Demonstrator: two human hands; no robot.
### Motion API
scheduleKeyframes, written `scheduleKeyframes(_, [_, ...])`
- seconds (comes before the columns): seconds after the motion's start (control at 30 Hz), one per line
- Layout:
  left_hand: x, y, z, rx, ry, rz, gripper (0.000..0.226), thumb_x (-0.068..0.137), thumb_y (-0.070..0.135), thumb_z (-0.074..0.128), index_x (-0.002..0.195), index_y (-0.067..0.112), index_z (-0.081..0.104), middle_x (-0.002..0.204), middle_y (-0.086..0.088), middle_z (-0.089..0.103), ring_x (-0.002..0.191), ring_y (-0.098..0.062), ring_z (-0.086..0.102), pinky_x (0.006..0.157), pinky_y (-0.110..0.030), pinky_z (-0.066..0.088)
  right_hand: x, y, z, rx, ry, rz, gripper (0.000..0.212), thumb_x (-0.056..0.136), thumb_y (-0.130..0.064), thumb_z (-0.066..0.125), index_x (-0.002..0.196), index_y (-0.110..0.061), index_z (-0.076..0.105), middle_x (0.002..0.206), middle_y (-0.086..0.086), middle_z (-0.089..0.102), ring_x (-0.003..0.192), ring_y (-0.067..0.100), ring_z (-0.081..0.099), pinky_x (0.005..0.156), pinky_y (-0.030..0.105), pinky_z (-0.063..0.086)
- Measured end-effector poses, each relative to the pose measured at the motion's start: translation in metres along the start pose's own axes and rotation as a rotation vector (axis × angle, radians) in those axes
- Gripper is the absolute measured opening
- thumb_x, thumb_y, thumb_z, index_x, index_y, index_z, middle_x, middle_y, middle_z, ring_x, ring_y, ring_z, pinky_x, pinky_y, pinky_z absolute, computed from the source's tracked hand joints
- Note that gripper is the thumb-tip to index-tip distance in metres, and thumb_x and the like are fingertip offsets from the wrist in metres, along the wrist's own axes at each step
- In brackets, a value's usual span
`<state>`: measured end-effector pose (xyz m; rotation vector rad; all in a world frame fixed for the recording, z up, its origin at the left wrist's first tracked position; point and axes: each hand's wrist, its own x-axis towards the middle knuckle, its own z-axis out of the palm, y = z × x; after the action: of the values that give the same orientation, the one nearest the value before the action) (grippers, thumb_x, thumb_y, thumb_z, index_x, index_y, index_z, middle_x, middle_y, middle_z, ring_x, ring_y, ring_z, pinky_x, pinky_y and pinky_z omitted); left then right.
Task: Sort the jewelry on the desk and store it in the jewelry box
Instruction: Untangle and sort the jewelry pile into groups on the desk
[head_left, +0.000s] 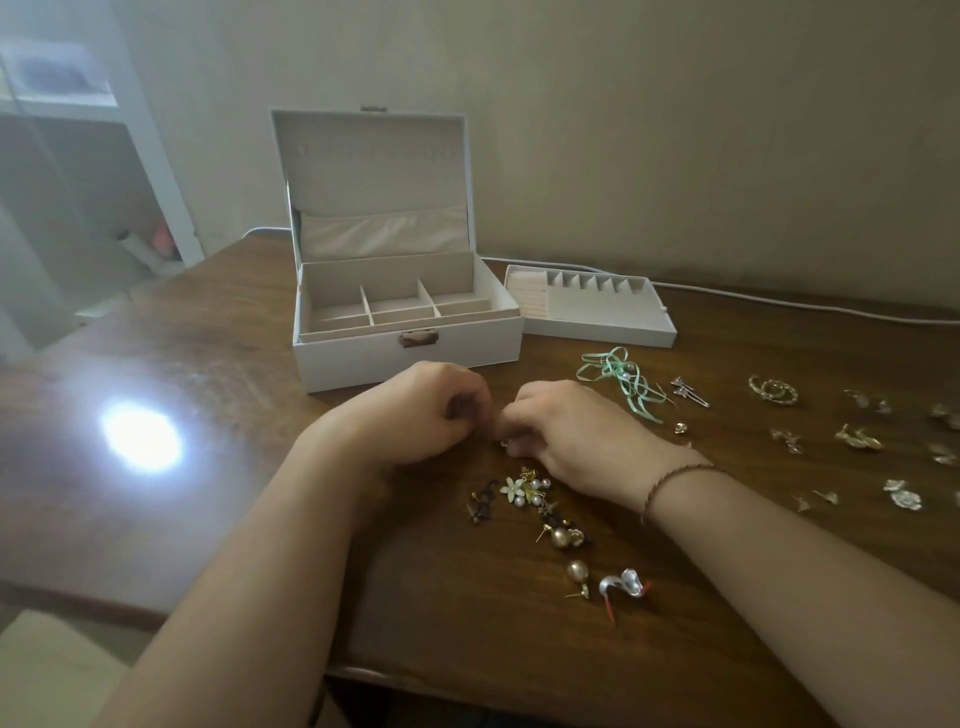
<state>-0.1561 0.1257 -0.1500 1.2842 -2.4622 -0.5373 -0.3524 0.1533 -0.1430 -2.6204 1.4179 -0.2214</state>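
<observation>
Two hands meet just in front of the open jewelry box (405, 332): the left hand (431, 410) and right hand (566, 431) curl fingertip to fingertip, seemingly pinching one tiny piece, too hidden to name. One removed tray (592, 327) sits beside the box. Loose earrings (540, 509) lie scattered on the surface (208, 364), roughly grouped as if for sorting.

One head-worn wide-angle view looks forward and down, close over the counter (218, 374). Its near edge shows below; the wall lies beyond.
</observation>
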Motion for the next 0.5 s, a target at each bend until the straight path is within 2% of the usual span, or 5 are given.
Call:
scheduleKeyframes(0.2, [0.001,-0.001,0.002,0.003,-0.002,-0.012,0.021,0.09,0.011,0.062,0.098,0.029,0.069,0.098,0.008,0.063,0.086,-0.01,0.059,0.077,-0.026,0.054,-0.004,0.002,0.003,-0.058,0.008,-0.004,0.018,0.093,-0.008,0.056,0.102,-0.021,0.064,0.099,-0.004,0.056,0.093,0.017,0.057,0.079,0.034,0.051])
scheduleKeyframes(0.33, [0.003,-0.003,0.003,0.012,0.0,-0.01,0.026,0.091,0.012,0.063,0.096,0.037,0.063,0.097,0.013,0.061,0.085,-0.005,0.059,0.07,-0.016,0.047,-0.011,0.003,-0.003,-0.026,-0.006,0.003,0.027,0.092,-0.005,0.057,0.11,-0.024,0.064,0.106,-0.003,0.057,0.099,0.016,0.055,0.084,0.035,0.052])
scheduleKeyframes(0.5, [0.004,-0.001,0.006,0.017,0.076,0.019,0.03,0.089,0.009,0.065,0.096,0.038,0.062,0.093,0.016,0.061,0.08,-0.001,0.058,0.065,-0.012,0.043,-0.015,-0.002,-0.004,-0.035,0.018,-0.034,0.03,0.091,-0.001,0.055,0.111,-0.02,0.066,0.107,0.0,0.057,0.101,0.019,0.055,0.086,0.038,0.052])
